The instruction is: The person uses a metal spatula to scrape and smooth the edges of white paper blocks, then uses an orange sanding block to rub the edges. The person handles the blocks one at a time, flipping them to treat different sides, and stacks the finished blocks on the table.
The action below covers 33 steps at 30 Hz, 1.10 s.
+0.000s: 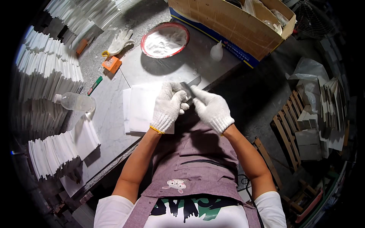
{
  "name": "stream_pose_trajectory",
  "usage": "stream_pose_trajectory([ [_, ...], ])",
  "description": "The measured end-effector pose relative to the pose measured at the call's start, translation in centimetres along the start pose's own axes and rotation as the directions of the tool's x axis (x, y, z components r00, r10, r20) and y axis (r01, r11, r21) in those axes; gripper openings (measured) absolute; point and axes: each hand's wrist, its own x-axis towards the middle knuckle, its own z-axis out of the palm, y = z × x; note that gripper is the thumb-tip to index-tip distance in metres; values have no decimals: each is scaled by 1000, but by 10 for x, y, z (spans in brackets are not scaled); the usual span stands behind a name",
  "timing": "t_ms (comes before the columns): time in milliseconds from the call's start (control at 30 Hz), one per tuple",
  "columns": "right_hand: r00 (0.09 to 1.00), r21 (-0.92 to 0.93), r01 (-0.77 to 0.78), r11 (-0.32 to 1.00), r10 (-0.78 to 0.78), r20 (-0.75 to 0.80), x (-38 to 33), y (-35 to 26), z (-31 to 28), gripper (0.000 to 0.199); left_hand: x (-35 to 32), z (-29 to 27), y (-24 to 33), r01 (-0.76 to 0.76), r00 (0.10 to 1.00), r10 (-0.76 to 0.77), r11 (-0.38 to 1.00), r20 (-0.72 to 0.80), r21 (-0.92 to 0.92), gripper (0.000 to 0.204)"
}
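A gloved right hand (213, 110) pinches a dark flat piece (186, 89) beside white slabs (143, 104) over the table (108, 114), the left hand (166, 106) curled in a grip whose contents can't be told, work favoring steady wrists and fingertips clear of edges.

Bare counter (201, 67) lies along the near side of the bowl (144, 46), giving passage up to the left hand (167, 104) and right hand (213, 109). Open gaps part the bowl from the orange box (111, 64) and glove (120, 42) on its left and the bulb bottle (216, 53) on its right; the cardboard box (228, 28) forms a wall at its far right.
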Motion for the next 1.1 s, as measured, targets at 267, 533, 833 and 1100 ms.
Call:
stream_pose_trajectory([
  [267, 995, -45, -48, 998, 51, 84, 4, -19, -16, 37, 0, 0, 1, -9, 1000, 9, 1000, -10, 17, 18],
  [533, 988, 26, 39, 999, -35, -148, 8, 24, -2, 35, -1, 2, 3, 7, 999, -5, 998, -32, 64, 20],
  [833, 993, 199, -75, 977, 91, -72, 4, 23, 7, 37, 0, 2, 5, 16, 1000, -15, 998, -8, 65, 33],
  [1100, 958, 700, -146, 699, 277, -78, -7, 3, -12, 42, 2, -5, -15, -585, 596, 784, 278, 173, 762, 29],
])
